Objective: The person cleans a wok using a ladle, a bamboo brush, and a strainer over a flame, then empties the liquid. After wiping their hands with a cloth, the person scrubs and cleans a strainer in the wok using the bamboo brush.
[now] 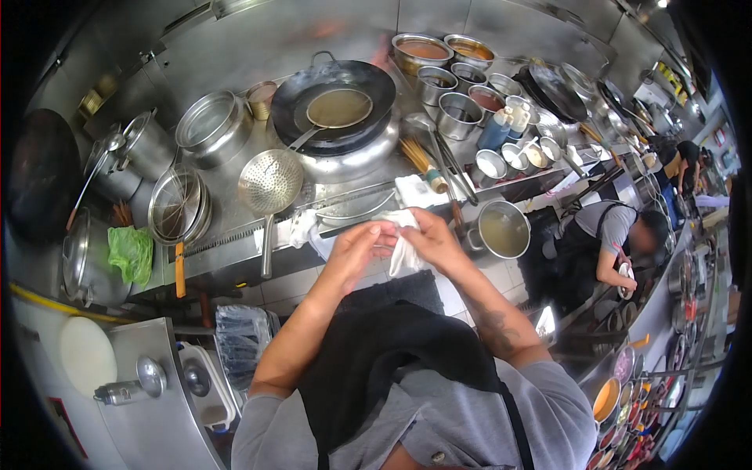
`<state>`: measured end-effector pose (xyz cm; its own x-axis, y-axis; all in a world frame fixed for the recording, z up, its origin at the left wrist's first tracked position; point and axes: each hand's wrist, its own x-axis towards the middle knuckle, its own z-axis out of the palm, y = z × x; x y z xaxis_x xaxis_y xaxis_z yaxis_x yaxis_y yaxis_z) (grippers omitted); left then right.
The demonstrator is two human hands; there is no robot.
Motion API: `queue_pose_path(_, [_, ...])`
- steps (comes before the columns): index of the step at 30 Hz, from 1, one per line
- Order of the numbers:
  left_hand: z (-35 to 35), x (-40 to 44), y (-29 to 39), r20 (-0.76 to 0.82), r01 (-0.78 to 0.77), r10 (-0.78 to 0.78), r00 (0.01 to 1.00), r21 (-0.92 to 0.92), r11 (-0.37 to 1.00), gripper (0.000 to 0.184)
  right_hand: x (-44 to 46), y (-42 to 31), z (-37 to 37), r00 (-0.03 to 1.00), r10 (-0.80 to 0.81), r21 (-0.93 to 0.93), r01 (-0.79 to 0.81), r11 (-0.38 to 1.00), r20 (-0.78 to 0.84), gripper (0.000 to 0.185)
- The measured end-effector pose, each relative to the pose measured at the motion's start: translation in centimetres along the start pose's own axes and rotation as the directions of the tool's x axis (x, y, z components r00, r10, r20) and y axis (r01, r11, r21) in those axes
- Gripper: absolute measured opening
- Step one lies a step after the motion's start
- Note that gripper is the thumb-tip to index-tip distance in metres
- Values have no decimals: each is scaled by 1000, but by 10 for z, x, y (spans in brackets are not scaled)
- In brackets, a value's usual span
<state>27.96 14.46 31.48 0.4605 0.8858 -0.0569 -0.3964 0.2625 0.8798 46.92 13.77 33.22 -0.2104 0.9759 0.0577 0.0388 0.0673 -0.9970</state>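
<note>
Stainless steel makes up the long range (225,192) that runs across the view, crowded with vessels back to its rear edge. Beyond its right-hand stretch another person (595,243), in a grey shirt and dark apron, bends over with a pale object in hand. A black wok (291,106) sits toward the middle of the range, smaller than that figure. Left of the wok, set back from the front edge, is a wide steel pot (209,129). Closer to the front edge lies a perforated ladle (270,182), its handle jutting out past that edge. Just off the front edge, right of centre, is a pot of cloudy liquid (504,229). A round strainer (339,107) rests in the wok.

Both hands are together before the front edge. The right hand (431,236) pinches a white cloth (405,257), which hangs below the fingers, between the two palms. The left hand (362,249) is half curled, its fingertips at the cloth's near side; I cannot tell whether they grip it. A bamboo brush (423,163) lies beyond the right hand, near the front edge. Smallest are two squeeze bottles (496,131), right of the brush; any lettering on them is too small to read.
</note>
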Motion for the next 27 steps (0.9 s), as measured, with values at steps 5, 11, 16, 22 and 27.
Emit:
queue_pose_path(5, [18,-9,50,-39,-97,100,994,72,993,44,-18,-78,-4,991,26,588,-99,803,132,24])
queue_pose_path(11, [69,-67,139,224,-537,510,830,73,841,36,-55,-174,-2,886,-350,373,228,899,303,35])
queue_pose_path(16, [105,-107,192,360,-707,669,651,-34,706,23,-62,-225,45,891,-382,673,126,728,246,36])
queue_pose_path(22, [126,-111,196,477,-673,687,548,-236,701,21,-62,-221,61,861,-446,707,158,690,243,35])
queue_pose_path(27, [133,-113,187,460,-641,723,516,-352,682,20,-63,-214,65,849,-426,663,126,738,312,33])
